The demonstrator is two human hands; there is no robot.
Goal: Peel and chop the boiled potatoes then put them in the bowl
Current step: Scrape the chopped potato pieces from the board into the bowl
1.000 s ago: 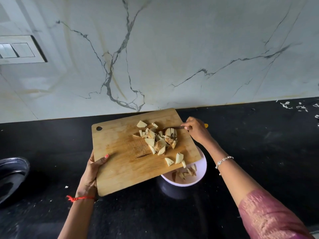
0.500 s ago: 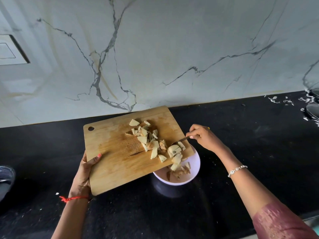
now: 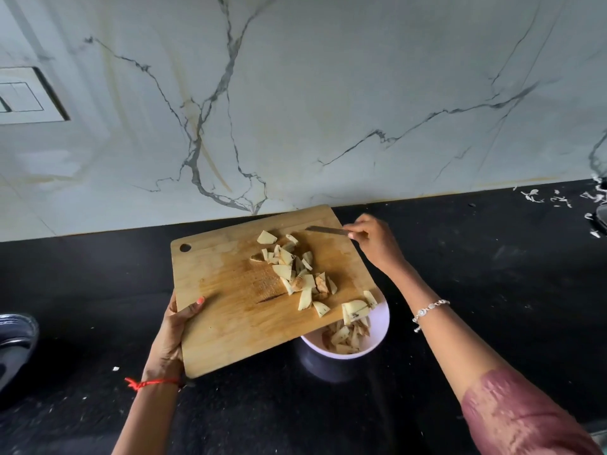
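My left hand [image 3: 174, 330] grips the near left edge of a wooden cutting board [image 3: 226, 310], held tilted above the black counter. Chopped potato pieces [image 3: 295, 270] lie scattered over the board's middle and right, a few at its lower right edge. Under that edge stands a pale bowl [image 3: 377, 336] with several potato pieces inside; the board covers part of it. My right hand [image 3: 374, 241] holds a knife [image 3: 325, 230] by the handle, its blade lying over the board's far right corner, apart from the pieces.
The black counter [image 3: 492, 290] runs along a white marble wall. Peel scraps [image 3: 558, 198] lie at the far right. A dark steel vessel [image 3: 16, 343] sits at the left edge. A switch plate [image 3: 26, 96] is on the wall.
The knife has swung back from the board's lower right edge up to its far right corner. More potato pieces have dropped into the bowl, and others have slid toward the edge.
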